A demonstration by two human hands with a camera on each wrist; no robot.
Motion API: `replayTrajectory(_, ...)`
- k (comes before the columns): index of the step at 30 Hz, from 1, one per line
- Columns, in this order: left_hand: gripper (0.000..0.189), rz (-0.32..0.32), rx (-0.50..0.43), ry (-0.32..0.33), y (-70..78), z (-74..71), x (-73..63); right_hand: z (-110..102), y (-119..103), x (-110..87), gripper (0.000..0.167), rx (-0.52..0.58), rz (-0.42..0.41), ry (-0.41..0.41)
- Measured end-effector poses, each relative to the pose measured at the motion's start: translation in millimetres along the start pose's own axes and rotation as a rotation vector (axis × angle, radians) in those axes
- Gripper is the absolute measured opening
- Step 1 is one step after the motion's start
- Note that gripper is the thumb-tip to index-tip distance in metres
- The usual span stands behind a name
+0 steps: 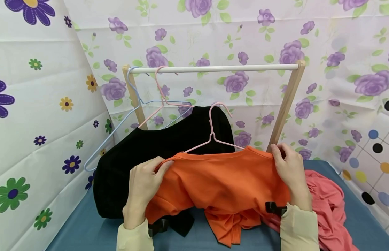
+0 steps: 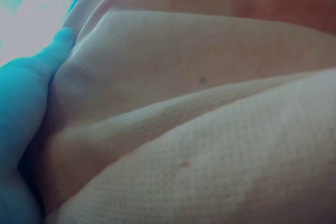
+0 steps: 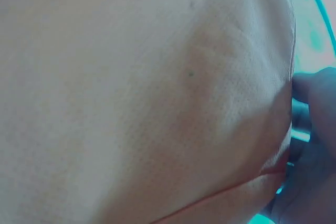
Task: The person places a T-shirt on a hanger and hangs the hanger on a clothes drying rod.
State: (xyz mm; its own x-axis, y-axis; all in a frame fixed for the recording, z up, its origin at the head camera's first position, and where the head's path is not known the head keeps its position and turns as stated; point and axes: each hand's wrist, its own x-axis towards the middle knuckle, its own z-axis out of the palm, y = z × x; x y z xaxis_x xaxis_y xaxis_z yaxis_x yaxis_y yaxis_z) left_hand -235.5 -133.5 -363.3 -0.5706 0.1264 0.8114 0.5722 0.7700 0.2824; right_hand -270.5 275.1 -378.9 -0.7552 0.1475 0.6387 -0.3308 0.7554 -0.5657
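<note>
An orange shirt hangs spread between both hands in the head view, with a pink hanger inside its neckline and the hook standing up. My left hand pinches the shirt at its left shoulder, thumb in front. At the right shoulder my right hand pinches the cloth between thumb and fingers. Close up, the shirt fills the left wrist view, with the left thumb on its edge. In the right wrist view, right-hand fingers lie at the cloth's edge. The hanger's lower part is hidden inside the shirt.
Behind stands a rack with a white rod and wooden posts. From its left end hang a blue hanger and another pink hanger, which carries a black garment. Pink cloth lies heaped on the blue surface at right.
</note>
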Motion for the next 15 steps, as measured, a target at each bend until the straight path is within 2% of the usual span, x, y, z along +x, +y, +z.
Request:
replayTrajectory(6, 0.016, -0.01, 0.021, -0.015, -2.3, -2.5, -0.3, 11, 9, 2.1, 0.028, 0.042, 0.097, 0.008)
replayTrajectory(12, 0.015, -0.016, 0.021, -0.013, -4.5, -4.6, -0.9, 17, 12, 6.1, 0.042, 0.129, 0.183, 0.049)
replayTrajectory(15, 0.015, -0.028, 0.02, -0.023, -4.8, -5.0, -2.0, 18, 15, 7.0, 0.05, 0.166, 0.219, 0.028)
